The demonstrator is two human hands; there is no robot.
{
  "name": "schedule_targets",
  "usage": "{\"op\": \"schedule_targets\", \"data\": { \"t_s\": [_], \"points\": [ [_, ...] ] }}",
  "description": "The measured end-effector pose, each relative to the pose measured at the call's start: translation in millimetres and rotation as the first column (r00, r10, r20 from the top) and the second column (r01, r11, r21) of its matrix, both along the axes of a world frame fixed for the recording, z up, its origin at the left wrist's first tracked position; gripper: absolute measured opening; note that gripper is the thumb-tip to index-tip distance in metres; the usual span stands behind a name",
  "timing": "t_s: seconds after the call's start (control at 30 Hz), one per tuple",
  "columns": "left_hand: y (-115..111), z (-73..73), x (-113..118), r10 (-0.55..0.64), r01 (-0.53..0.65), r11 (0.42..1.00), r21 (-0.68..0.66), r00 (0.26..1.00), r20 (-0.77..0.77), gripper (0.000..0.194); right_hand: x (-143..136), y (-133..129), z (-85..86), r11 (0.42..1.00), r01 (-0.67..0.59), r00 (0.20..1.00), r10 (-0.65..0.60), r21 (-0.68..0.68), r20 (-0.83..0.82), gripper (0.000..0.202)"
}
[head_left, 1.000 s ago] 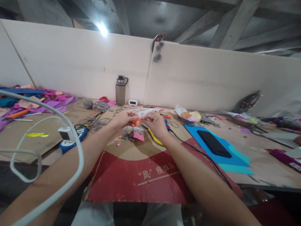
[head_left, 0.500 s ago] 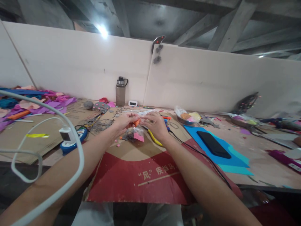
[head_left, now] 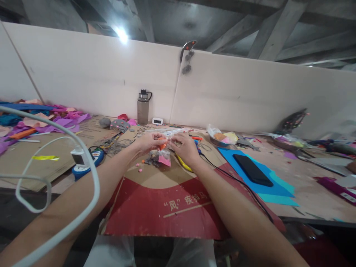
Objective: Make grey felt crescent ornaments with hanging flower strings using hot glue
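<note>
While cardboard (head_left: 167,196) underlies fingers (head_left: 157,142), white partition (head_left: 111,81) backs table (head_left: 296,176).

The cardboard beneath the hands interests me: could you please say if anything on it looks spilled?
Possibly: two small pink bits lie loose on the cardboard, apart from the clear bag showing pink inside, so they look stray. Whether they spilled from it, I cannot tell.

Partition of flat off-white panels (head_left: 97,74), visibly seamed, standing behind a long pale-pink worktable (head_left: 294,189) with dark front edge. Ceiling of rough grey concrete (head_left: 189,26) overhead, crossed by slanting grey beams (head_left: 280,29); one glaring white light (head_left: 122,35), upper left.
</note>
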State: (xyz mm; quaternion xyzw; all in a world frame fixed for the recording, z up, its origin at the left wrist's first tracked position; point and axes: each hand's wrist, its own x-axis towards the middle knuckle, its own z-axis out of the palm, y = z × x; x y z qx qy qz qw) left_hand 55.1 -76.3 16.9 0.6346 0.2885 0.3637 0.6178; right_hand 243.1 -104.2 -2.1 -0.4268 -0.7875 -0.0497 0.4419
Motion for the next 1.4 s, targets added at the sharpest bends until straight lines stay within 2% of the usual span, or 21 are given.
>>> {"op": "schedule_targets", "data": {
  "t_s": [0.17,0.5,0.63,0.83,1.1,1.27,1.4],
  "points": [
    [3.0,-3.4,-1.3,-0.004,0.004,1.0,-0.005,1.0,-0.011,0.032,1.5,3.8,-6.9,0.997,-0.068,0.998,0.069,0.022,-0.007,0.016],
    [1.7,-4.3,2.3,0.044,-0.044,0.999,0.0,0.999,0.007,0.032,-0.6,0.0,-5.5,0.992,0.01,1.0,-0.012,0.125,0.017,0.009],
    [4.8,-6.8,2.5,0.092,-0.091,0.995,-0.026,0.995,0.027,0.032,-1.7,-0.2,-6.3,0.993,0.015,1.0,-0.016,0.12,0.001,0.01],
    [3.9,-6.5,2.6,0.059,-0.059,0.998,0.005,0.998,0.017,0.033,-0.3,0.1,-6.2,0.994,-0.009,1.0,0.008,0.106,0.01,0.013],
    [0.3,-3.7,5.2,0.067,-0.067,0.998,-0.009,0.998,0.009,0.034,-2.6,-2.6,-4.7,0.984,0.001,1.0,-0.003,0.18,0.01,0.01],
    [1.9,-3.0,4.1,0.065,-0.065,0.998,-0.016,0.998,0.001,0.034,-3.3,-3.0,-3.1,0.985,-0.019,1.0,0.019,0.169,0.0,0.009],
    [-0.6,0.4,2.0,0.09,-0.09,0.996,0.003,0.996,-0.011,0.028,-1.8,-5.8,-0.6,0.994,-0.067,0.995,0.073,0.086,-0.063,0.006]
  ]
}}
